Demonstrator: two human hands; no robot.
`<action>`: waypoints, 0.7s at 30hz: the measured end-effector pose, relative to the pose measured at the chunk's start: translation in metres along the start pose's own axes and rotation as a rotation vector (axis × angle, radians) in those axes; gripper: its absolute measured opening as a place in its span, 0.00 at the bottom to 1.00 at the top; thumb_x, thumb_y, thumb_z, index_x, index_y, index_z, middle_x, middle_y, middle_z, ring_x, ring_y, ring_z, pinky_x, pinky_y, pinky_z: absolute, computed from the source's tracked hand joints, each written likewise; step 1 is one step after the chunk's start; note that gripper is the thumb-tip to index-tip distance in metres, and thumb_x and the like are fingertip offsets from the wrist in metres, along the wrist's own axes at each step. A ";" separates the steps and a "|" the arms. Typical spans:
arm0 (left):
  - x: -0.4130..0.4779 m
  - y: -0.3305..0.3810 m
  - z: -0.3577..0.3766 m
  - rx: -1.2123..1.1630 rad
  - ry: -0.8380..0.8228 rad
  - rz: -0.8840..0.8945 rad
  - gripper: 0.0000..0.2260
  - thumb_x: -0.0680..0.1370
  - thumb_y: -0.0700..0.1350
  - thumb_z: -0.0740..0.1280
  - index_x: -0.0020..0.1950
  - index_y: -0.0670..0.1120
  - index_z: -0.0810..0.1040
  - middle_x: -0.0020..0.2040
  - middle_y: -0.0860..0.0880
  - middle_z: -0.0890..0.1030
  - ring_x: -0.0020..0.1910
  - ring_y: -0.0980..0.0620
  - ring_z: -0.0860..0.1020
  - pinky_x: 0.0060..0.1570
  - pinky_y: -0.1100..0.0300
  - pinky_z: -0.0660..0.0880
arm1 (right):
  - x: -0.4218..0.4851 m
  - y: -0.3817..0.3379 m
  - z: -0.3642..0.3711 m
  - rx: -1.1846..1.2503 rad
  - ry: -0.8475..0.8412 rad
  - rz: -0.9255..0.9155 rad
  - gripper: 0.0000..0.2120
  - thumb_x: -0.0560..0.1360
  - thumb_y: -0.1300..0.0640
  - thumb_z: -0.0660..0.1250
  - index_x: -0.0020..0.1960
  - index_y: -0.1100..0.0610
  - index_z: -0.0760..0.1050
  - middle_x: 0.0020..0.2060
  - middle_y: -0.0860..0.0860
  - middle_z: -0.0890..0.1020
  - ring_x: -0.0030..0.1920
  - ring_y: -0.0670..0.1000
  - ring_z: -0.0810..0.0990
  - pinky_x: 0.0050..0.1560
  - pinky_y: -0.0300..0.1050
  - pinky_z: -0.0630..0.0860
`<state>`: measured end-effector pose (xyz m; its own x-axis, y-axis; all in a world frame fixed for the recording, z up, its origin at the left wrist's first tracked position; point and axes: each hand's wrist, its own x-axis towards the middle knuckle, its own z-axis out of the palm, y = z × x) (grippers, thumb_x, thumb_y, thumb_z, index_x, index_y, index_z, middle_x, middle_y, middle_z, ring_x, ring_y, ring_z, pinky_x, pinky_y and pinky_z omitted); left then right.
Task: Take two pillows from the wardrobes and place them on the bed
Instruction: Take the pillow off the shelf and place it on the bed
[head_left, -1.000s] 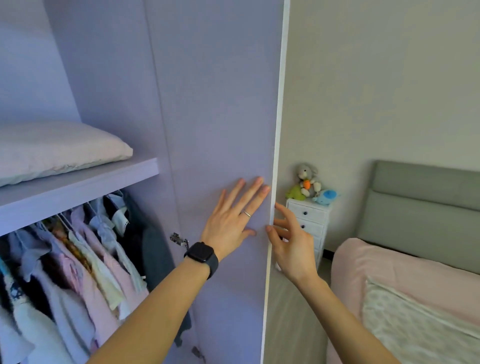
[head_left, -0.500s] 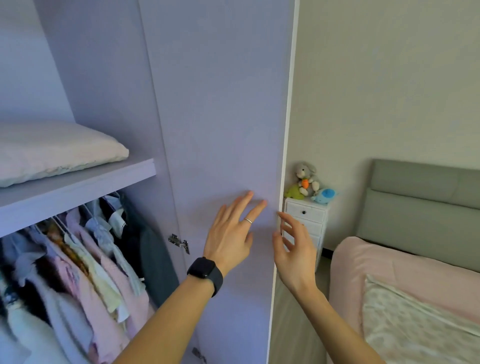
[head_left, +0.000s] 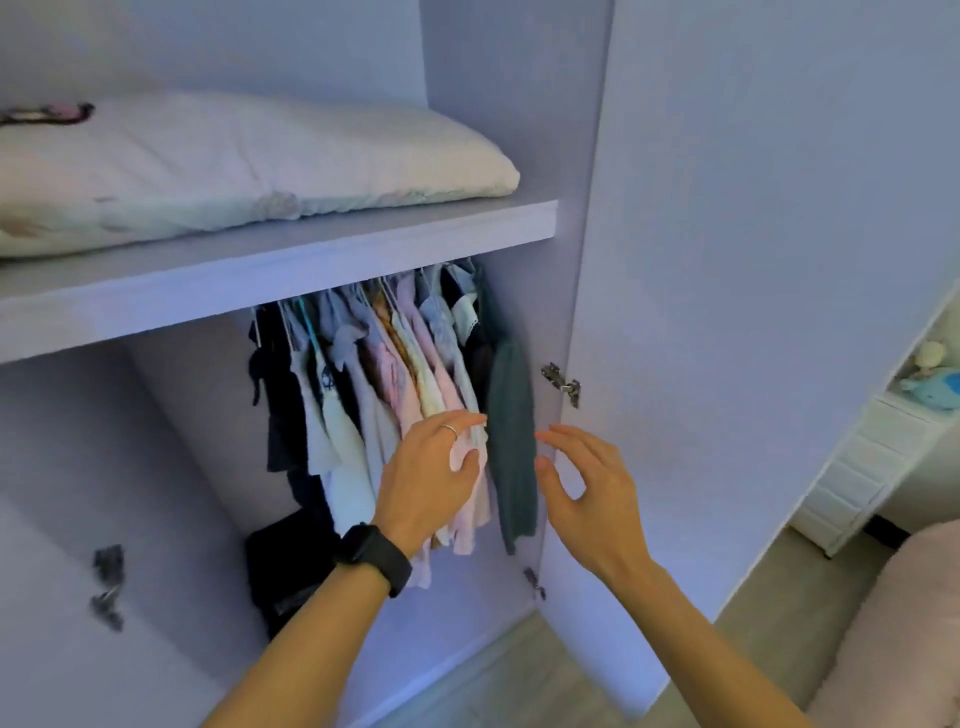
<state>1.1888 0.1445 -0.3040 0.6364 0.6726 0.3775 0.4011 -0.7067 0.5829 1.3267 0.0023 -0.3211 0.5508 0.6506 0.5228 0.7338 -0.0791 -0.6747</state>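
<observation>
1. A white pillow (head_left: 249, 166) is seen lying flat on the wardrobe shelf (head_left: 291, 265), its right end near the shelf's right edge.
2. The left hand (head_left: 426, 478) is held below the shelf, fingers spread, empty, in front of the hanging clothes (head_left: 395, 384).
3. The right hand (head_left: 587, 493) is held open and empty beside the wardrobe door (head_left: 727, 312), well below the pillow.

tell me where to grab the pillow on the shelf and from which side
Take the pillow by its front long edge, both hands spread apart, reaching in from the open front. It lies flat along the shelf, wide and soft, with that edge facing outward.
</observation>
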 end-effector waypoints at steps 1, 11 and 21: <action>0.003 -0.006 -0.014 0.023 0.033 -0.009 0.17 0.79 0.45 0.67 0.67 0.56 0.75 0.67 0.55 0.76 0.67 0.54 0.72 0.64 0.61 0.69 | 0.012 -0.008 0.009 0.010 -0.018 -0.032 0.13 0.78 0.58 0.71 0.62 0.52 0.82 0.62 0.47 0.81 0.64 0.50 0.76 0.66 0.37 0.66; 0.097 -0.024 -0.150 0.276 0.358 -0.046 0.20 0.77 0.44 0.67 0.69 0.54 0.75 0.71 0.53 0.73 0.70 0.52 0.68 0.66 0.58 0.67 | 0.198 -0.073 0.064 0.072 -0.011 -0.413 0.14 0.78 0.58 0.71 0.63 0.55 0.80 0.63 0.53 0.81 0.66 0.49 0.72 0.69 0.45 0.65; 0.238 -0.049 -0.202 0.707 0.423 -0.133 0.33 0.75 0.41 0.65 0.78 0.57 0.60 0.81 0.46 0.55 0.79 0.42 0.51 0.77 0.42 0.51 | 0.421 -0.062 0.087 -0.439 -0.222 -0.416 0.41 0.72 0.40 0.68 0.79 0.34 0.51 0.82 0.48 0.49 0.80 0.57 0.41 0.76 0.70 0.40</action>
<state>1.1879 0.3832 -0.0974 0.3095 0.6863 0.6582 0.8642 -0.4917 0.1063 1.4784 0.3470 -0.1048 0.1239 0.8307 0.5428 0.9888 -0.0576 -0.1376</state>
